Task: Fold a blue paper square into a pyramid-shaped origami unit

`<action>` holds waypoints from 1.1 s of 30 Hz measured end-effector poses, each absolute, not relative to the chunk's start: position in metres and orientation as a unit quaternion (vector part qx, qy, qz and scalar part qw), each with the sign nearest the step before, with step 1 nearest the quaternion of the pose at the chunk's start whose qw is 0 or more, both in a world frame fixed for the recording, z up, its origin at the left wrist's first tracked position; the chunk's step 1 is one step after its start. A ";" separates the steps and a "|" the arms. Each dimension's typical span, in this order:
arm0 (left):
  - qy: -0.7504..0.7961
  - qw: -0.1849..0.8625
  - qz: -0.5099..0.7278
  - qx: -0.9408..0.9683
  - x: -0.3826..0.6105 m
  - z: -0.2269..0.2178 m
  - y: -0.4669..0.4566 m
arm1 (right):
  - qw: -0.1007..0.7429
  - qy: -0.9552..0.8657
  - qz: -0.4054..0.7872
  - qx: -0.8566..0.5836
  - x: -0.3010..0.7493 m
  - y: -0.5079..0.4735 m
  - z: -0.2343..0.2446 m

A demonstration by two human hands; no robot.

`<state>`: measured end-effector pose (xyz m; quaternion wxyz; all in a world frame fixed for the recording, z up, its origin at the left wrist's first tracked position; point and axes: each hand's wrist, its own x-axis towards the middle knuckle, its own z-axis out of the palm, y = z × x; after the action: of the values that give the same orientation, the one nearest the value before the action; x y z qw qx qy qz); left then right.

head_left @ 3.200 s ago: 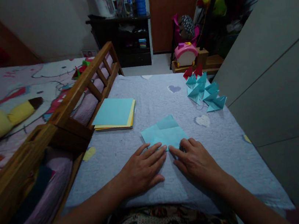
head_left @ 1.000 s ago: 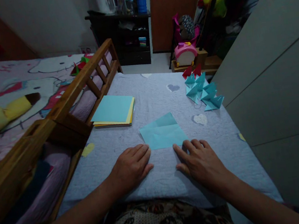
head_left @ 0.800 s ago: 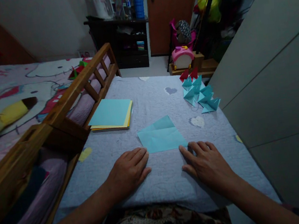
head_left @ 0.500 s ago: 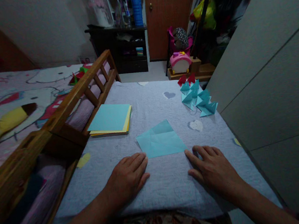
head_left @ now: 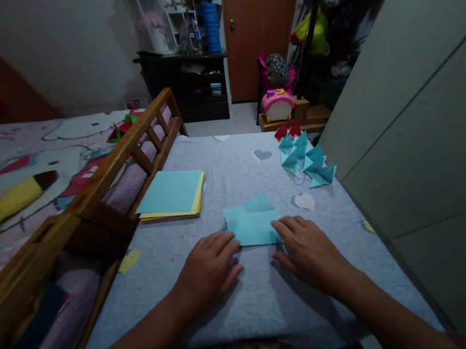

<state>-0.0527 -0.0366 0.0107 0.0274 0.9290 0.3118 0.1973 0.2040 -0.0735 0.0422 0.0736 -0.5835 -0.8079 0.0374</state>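
Note:
A light-blue sheet of origami paper (head_left: 252, 226), folded with its straight folded edge towards me, lies on the mattress. Fingertips of my left hand (head_left: 211, 265) rest on its near left corner, the fingers stretched out and the thumb apart below. Over its near right corner lie the fingers of my right hand (head_left: 308, 251), also stretched out, with the thumb apart on the cloth. Neither hand grips the paper. Beyond it to the left is a stack of square coloured paper (head_left: 170, 192), blue on top and yellow beneath.
Several folded blue paper pieces (head_left: 306, 158) stand at the far right, with red folded pieces (head_left: 287, 131) behind them. A wooden bed rail (head_left: 126, 155) runs along the left. On the right rises a pale cabinet side (head_left: 428, 141). A pink toy case (head_left: 278, 104) sits beyond the mattress.
My right hand has moved left onto the paper, and my left hand has shifted slightly right. The paper's pointed outline now looks narrower and blunter. The view has tilted up a little.

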 end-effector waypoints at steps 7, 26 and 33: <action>0.355 0.002 0.159 0.921 -0.015 0.015 -0.022 | 0.110 -0.808 0.076 -0.574 0.194 -0.053 0.014; 0.288 0.115 0.207 0.928 -0.014 0.004 0.005 | 0.380 -0.778 0.160 -0.475 0.201 -0.052 0.012; 0.293 0.077 0.300 0.905 -0.023 0.005 0.010 | 0.480 -0.696 0.167 -0.507 0.212 -0.048 0.015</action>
<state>-0.0229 0.0097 0.0055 0.0769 0.9046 0.2933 0.2998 0.2117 -0.0477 0.0152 0.4799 -0.5069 -0.6963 0.1672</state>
